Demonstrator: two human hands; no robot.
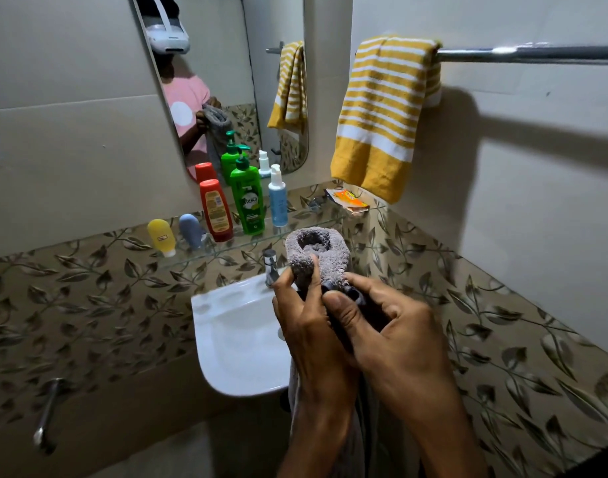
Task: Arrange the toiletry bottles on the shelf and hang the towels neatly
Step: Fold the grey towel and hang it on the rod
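Note:
A grey towel [316,250] is bunched above the sink, its top fold curled over and its tail hanging down between my arms. My left hand [306,326] and my right hand [392,326] both grip it in front of me. A yellow-and-white striped towel [381,112] hangs folded over the left end of the chrome towel bar [530,54]. On the glass shelf [295,229] stand a yellow tube [161,236], a grey-blue tube [191,231], a red bottle [215,210], a green pump bottle [247,201] and a pale blue pump bottle [277,198].
An orange sachet [350,199] lies at the shelf's right end. A white sink [237,339] with a chrome tap [271,267] sits under the shelf. The mirror [226,81] above reflects a person and the bottles. A metal wall handle [47,412] sticks out low on the left.

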